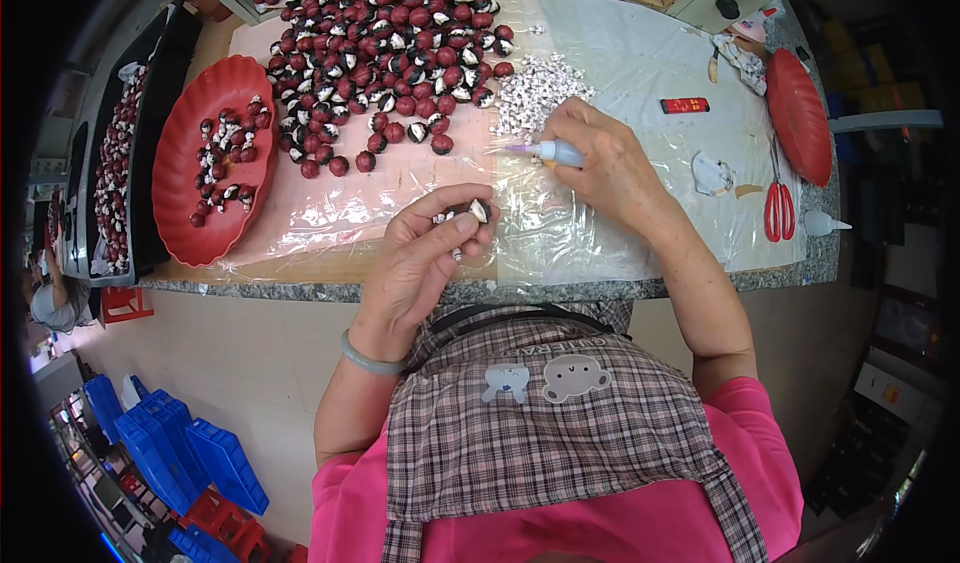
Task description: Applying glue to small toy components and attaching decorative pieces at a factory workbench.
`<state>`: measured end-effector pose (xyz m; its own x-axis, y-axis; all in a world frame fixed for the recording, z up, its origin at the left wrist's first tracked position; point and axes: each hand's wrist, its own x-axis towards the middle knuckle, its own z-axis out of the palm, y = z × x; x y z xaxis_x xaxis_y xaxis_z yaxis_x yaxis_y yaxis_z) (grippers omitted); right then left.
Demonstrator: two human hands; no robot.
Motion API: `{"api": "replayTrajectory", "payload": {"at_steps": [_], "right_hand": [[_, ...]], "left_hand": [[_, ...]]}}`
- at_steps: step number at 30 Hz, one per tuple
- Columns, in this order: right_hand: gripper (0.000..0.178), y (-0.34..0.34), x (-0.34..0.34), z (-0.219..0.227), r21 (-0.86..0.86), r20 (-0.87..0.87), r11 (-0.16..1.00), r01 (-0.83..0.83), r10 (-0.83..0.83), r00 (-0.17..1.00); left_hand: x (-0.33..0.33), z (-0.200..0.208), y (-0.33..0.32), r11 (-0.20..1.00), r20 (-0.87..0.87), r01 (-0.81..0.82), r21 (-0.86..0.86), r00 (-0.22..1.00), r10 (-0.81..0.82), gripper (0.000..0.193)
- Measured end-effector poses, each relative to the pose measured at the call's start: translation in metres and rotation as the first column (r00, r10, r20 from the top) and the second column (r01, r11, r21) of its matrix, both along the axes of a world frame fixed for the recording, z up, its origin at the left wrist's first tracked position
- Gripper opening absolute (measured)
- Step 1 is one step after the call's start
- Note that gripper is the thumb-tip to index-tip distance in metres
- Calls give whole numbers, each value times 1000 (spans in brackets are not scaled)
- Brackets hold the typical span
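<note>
My left hand (420, 253) is closed near the table's front edge. Between its thumb and fingers is a small black-and-white piece (479, 209), and a few small white bits (457, 254) show against the palm. Farther right, my right hand (605, 158) is wrapped round a small squeeze bottle (563, 153) with a thin purple tip pointing left. That tip is just in front of a heap of small white pieces (540, 88) on the plastic sheet. Beyond my left hand spreads a large pile of dark red, black and white balls (400, 63).
On the left stands a red scalloped dish (172, 188) holding several balls, beside a black tray (160, 128). Red-handled scissors (780, 213), another red dish (797, 113) and a white nozzle bottle (822, 224) are at right. Blue crates (160, 448) stand on the floor.
</note>
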<state>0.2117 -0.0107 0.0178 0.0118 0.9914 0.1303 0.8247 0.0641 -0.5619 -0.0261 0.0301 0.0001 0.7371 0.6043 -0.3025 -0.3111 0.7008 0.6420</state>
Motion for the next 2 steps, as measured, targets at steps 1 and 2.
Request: {"api": "replayTrajectory", "payload": {"at_steps": [1,2], "right_hand": [[22,-1,-1,2,0,20,999,-37,37,999],[23,-2,-1,4,-2,41,997,-74,74,996]], "left_hand": [[0,0,0,1000,9,2,8,1000,-2,29],[0,0,0,1000,8,3,7,1000,-3,29]]}}
